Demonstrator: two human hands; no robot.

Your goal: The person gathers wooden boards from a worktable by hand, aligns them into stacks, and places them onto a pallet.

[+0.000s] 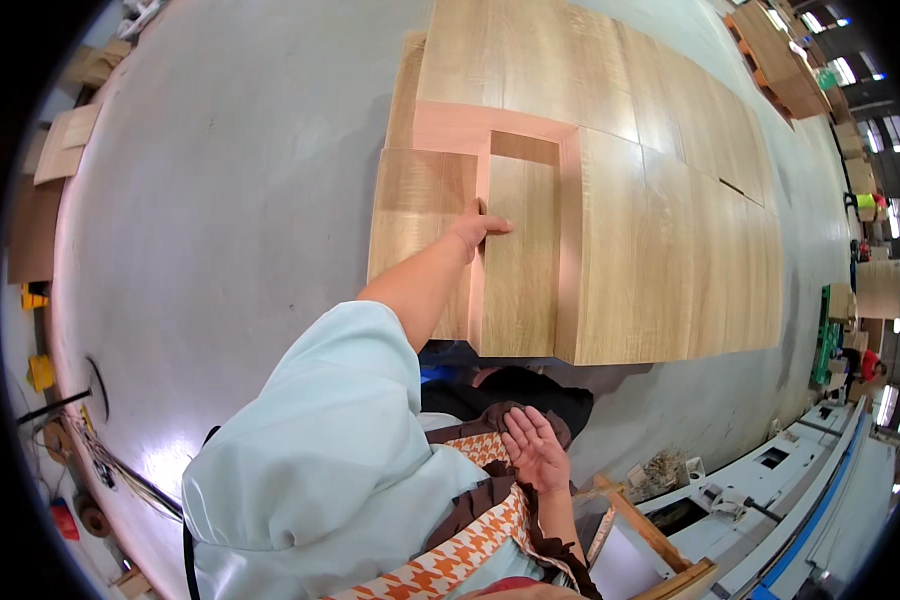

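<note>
My left hand (481,230) reaches forward onto a stack of light wood-grain panels. Its fingers curl into a dark slit between a left-hand panel (422,200) and a narrow panel (522,270), with the thumb stretched out over the narrow one. The fingertips are hidden, so which of the two edges they grip is unclear. Pinkish bare strips (569,240) border the narrow panel. Held back near my body, my right hand (538,448) is open, palm up, with nothing in it. It is close to my brown and orange-patterned apron (485,525).
Wide wood-grain panels (670,260) extend right and away from me, one with a dark slot. Grey floor (220,180) lies to the left. A long white machine (770,480) with a blue strip stands lower right. A wooden frame (650,525) is close by. Stacked boards (780,65) are far right.
</note>
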